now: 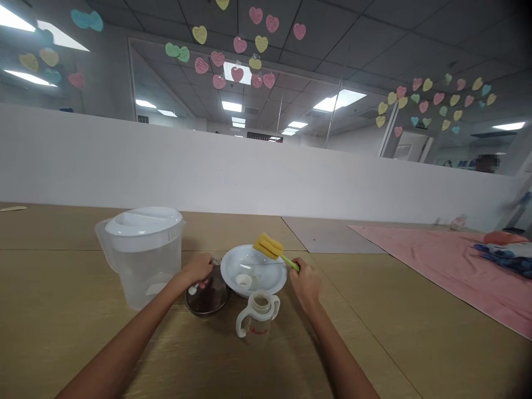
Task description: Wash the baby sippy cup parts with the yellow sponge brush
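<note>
My right hand [306, 284] is wrapped round the green handle of a sponge bottle brush [269, 247], whose yellow head sits over the far right rim of a white bowl [229, 275]. In the bowl lie a clear dome-shaped piece [246, 266] and a white ring [243, 281]. My left hand [199, 270] is closed above a dark brown round dish or lid [208, 296]; a small white-ended piece [193, 289] pokes out below its fingers, its kind unclear. Nearer me a clear baby bottle [258, 321] with two white handles stands upright, uncapped.
Left of the bowl stands a large translucent pitcher [145, 260] with a white lid. A pink cloth [428, 260] covers the right side of the table, with folded fabric [505, 252] on it. A low white wall [233, 177] runs along the back.
</note>
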Tool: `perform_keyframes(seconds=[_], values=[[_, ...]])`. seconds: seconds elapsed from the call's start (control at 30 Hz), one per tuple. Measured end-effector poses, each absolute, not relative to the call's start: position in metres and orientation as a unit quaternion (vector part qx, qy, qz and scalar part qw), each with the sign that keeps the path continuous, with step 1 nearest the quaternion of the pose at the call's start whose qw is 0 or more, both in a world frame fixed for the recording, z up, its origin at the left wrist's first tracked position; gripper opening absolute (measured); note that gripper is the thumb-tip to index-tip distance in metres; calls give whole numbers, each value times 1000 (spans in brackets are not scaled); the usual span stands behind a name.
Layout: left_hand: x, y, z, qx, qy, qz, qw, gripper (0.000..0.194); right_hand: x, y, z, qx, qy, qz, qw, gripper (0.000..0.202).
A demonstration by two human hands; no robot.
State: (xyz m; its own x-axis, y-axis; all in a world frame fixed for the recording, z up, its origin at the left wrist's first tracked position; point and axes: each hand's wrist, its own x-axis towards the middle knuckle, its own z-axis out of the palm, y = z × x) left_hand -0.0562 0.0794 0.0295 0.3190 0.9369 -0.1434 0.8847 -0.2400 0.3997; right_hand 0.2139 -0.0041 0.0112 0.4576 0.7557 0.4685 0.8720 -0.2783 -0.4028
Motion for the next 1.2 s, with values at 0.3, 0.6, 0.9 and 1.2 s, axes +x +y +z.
perform_keyframes(seconds=[0.3,0.6,0.9,1.2], values=[[-50,84,21,801,576,79,142,27,213,-4,12,-799,-509,-90,308,25],[-35,55,50,802,588,104,-8,35,212,-6,13,-799,-512,-88,303,28],[-13,47,45,886,411,191,95,41,211,-5,10,-801,-514,-78,297,26],[-7,46,37,895,398,176,101,34,211,-3,6,-789,-526,-82,308,24]])
